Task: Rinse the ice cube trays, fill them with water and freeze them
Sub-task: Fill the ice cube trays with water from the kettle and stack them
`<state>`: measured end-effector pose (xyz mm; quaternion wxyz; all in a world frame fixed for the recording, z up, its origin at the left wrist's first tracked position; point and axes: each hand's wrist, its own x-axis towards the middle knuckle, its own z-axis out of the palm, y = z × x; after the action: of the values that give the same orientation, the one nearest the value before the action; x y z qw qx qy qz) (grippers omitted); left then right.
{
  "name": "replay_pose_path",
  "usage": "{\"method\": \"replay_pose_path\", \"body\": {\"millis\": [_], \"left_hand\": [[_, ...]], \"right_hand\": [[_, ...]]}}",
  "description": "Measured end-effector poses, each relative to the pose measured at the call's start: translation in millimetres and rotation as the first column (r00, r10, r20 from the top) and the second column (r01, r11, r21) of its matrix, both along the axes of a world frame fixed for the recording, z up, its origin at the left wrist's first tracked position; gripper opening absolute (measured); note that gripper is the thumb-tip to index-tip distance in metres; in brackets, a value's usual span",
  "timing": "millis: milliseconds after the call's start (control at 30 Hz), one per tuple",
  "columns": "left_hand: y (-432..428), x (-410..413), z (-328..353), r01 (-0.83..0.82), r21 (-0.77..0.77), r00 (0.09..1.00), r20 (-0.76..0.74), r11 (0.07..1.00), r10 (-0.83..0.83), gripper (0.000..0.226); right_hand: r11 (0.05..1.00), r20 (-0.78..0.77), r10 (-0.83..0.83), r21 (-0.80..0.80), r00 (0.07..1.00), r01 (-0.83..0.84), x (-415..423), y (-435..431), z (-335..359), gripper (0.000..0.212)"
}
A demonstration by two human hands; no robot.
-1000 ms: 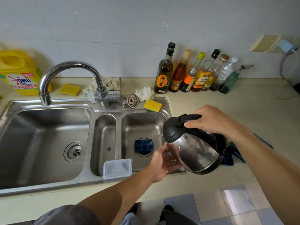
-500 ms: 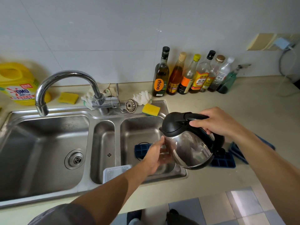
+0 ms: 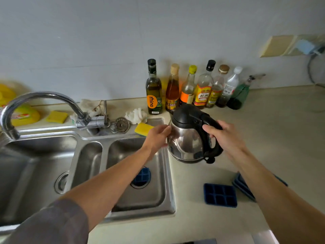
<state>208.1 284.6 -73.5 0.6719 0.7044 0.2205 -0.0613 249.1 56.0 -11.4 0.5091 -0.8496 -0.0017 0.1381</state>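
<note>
We curl right grip (image 3: 223,136) round kettle (image 3: 186,143) handle, spread left grip (image 3: 156,138) on its side, likely steadying it upright onto the surface (image 3: 281,138).

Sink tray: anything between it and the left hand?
Nothing visible. The left hand touches the kettle beside the sink; the tray lies in the right basin below, only open basin between. The forearm hides part of it.

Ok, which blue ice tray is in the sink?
The tray at the bottom of the right basin; the other trays lie on the counter.
</note>
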Motion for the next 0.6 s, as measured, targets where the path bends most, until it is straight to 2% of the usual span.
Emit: {"method": "replay_pose_path", "body": {"millis": [133, 267, 400, 467, 533, 600], "left_hand": [[-23, 33, -1, 0.037, 0.128, 0.999, 0.029, 0.991, -0.041, 0.028], [-42, 48, -1, 0.063, 0.164, 0.998, -0.019, 0.984, -0.061, 0.037], [-46, 47, 1, 0.130, 0.240, 0.991, -0.009, 0.962, -0.132, 0.036], [-39, 42, 3, 0.171, 0.269, 0.985, -0.017, 0.948, -0.173, 0.034], [-25, 30, 2, 0.197, 0.299, 0.980, -0.086, 0.934, -0.180, 0.033], [-2, 7, -2, 0.216, 0.393, 0.975, -0.142, 0.894, -0.173, 0.026]], "right_hand": [[0.998, 0.009, -0.022, 0.052, 1.000, 0.022, 23, -27, -17, 0.011], [0.999, -0.019, -0.019, 0.041, 1.000, 0.020, 33, -45, -33, 0.010], [0.998, 0.029, -0.011, -0.069, 1.000, 0.013, 27, -46, -35, 0.009], [0.975, 0.146, -0.001, -0.221, 0.989, 0.033, 18, -43, -31, 0.017], [0.917, 0.358, 0.032, -0.381, 0.933, 0.115, 3, -35, -25, 0.036], [0.925, 0.526, 0.079, -0.356, 0.847, 0.135, -16, -18, -17, 0.032]]}}
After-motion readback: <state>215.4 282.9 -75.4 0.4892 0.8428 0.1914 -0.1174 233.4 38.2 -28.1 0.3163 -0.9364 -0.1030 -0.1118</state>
